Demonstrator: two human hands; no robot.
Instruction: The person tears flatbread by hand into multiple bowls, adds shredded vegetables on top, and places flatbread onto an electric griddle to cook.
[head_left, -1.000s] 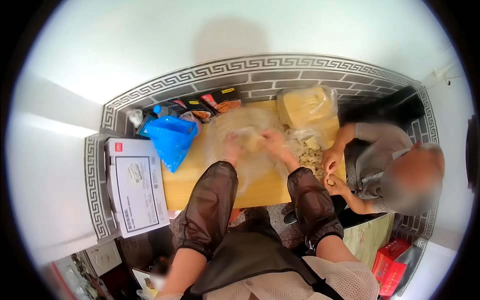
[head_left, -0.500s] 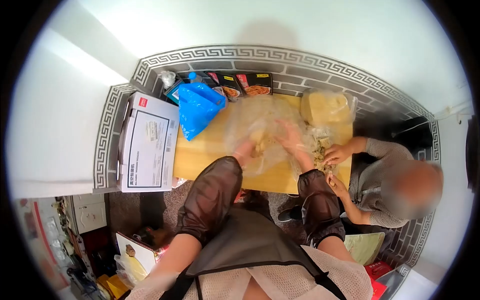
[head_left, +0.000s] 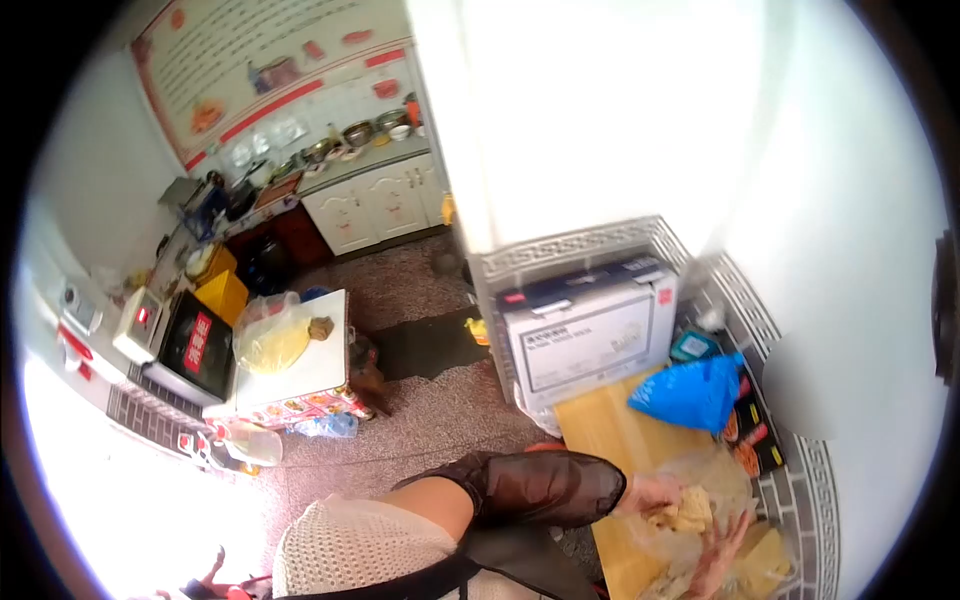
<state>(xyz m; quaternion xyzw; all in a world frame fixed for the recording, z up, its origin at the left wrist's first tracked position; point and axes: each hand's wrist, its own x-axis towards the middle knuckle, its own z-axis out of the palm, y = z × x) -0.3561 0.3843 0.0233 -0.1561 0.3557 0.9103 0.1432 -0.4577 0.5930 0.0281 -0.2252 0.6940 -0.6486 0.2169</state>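
My left hand (head_left: 652, 493), its forearm in a dark sheer sleeve cover (head_left: 545, 488), is closed on a clump of pale yellow food (head_left: 692, 511) whose exact kind I cannot make out. Its fingertips are partly hidden by the clump. Across from it, my right hand (head_left: 722, 558) is open, fingers spread, beside the food and over a clear plastic bag (head_left: 725, 475). The bag lies spread on the wooden table (head_left: 630, 430). A larger pale yellow block in plastic (head_left: 768, 560) sits past my right hand.
A blue plastic bag (head_left: 690, 392) and a large white carton (head_left: 595, 330) stand at the table's far side, near black food packets (head_left: 752, 425). Leftward, a white table (head_left: 325, 350) holds a bag of yellow food (head_left: 275, 345). A kitchen counter (head_left: 365, 165) runs along the back.
My view has swung left, bringing the kitchen area into sight and shifting the table to the lower right. The other person at the table is out of view. My hands stay around the food.
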